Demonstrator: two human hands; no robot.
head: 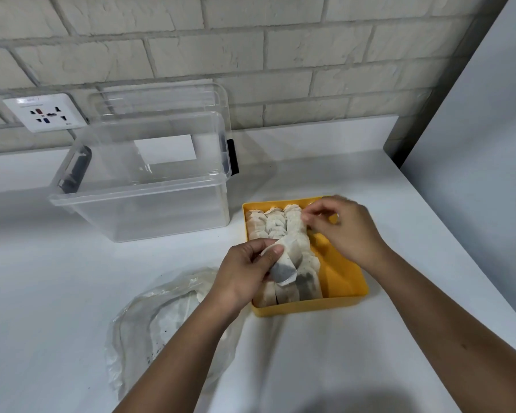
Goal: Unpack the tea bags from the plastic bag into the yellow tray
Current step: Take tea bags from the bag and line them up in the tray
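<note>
While both forearms reach in from the bottom edge and meet over the yellow tray (344, 275), each hand has hold of tea bags (294, 248). The left hand (245, 274) is at the tray's near left corner with its back turned up. Its fingers (276, 251) are curled, and the thumb presses down on the lower end of a bunched strip of bags, so they are clamped on it. The right hand (344, 231) is further away, over the tray's far right corner, with the wrist bent and the palm facing down. Its fingers (312, 223) are drawn together at the tips and pinch the upper end of what looks like the same strip, which stretches slantwise between the two hands above the tray. More tea bags stand packed in rows along the left part of the tray, while the right part shows bare yellow. The tray rests on the white table (72, 278). A crumpled plastic bag (161, 320) lies on the table to the left of the tray, partly under the left forearm, with pale shapes showing through it. Behind and to the left stands an open clear box (149, 204). Its lid (161, 96) leans on the brick wall (280, 40), and a socket (46, 113) is beside it.
</note>
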